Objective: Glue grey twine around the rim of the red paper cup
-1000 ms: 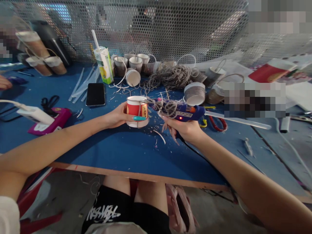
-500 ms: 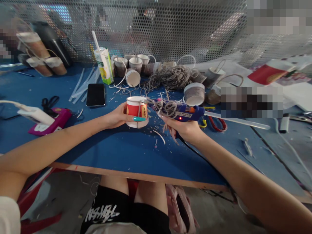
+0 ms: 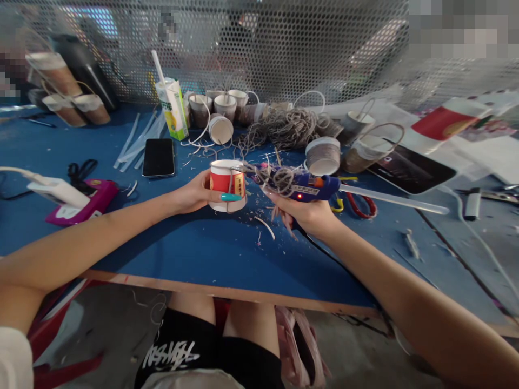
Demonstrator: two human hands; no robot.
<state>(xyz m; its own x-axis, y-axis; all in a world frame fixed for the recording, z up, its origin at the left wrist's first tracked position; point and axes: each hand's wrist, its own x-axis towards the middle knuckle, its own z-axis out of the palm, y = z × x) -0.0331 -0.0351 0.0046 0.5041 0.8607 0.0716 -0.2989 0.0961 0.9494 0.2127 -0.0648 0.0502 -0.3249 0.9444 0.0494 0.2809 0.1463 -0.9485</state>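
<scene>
My only view comes from the wearer's head, facing forward and down over the blue counter (image 3: pixel 194 243), both hands within fairly close range.

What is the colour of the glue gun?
The glue gun is blue, seen best in the head view.

Looks like a small craft workshop: blue worktable (image 3: pixel 194 254) w/ trimmings scattered mid-frame, a glue gun (image 3: pixel 310 186) in use at centre, a heap of grey cord (image 3: pixel 294 127) upper centre, cord-wrapped cups (image 3: pixel 323 155) around it, spare glue sticks (image 3: pixel 132 146) upper left, perforated metal screen (image 3: pixel 259 54) across the top.
</scene>
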